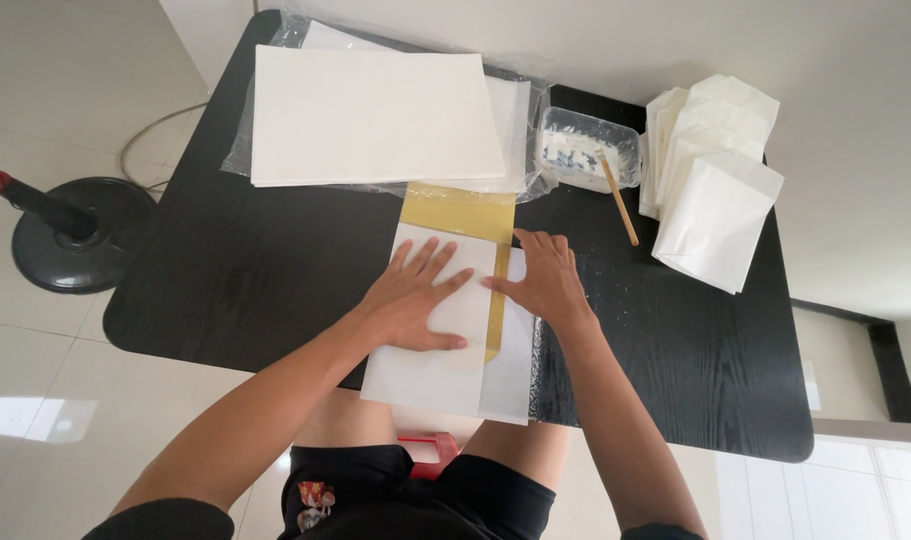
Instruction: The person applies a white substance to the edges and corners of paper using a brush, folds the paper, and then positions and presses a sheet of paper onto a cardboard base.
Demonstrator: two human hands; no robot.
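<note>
I see the white sheet [445, 375] lying at the near edge of the black table [255, 270], its lower part hanging over the edge, folded over a gold card [465, 215] that sticks out beyond it at the far end. My left hand [415, 300] lies flat on the sheet's left flap, palm down, fingers spread wide and pointing away from me, holding nothing. My right hand [543, 280] rests just beside it on the right flap, fingers together and flat, thumb reaching toward the fold where a gold strip shows between the flaps. Both forearms come in from below, converging. Farther off lie a paper stack [375, 115] in plastic wrap, a glue tub [587, 148] with a stick [618, 200], and finished bags [715, 190].
</note>
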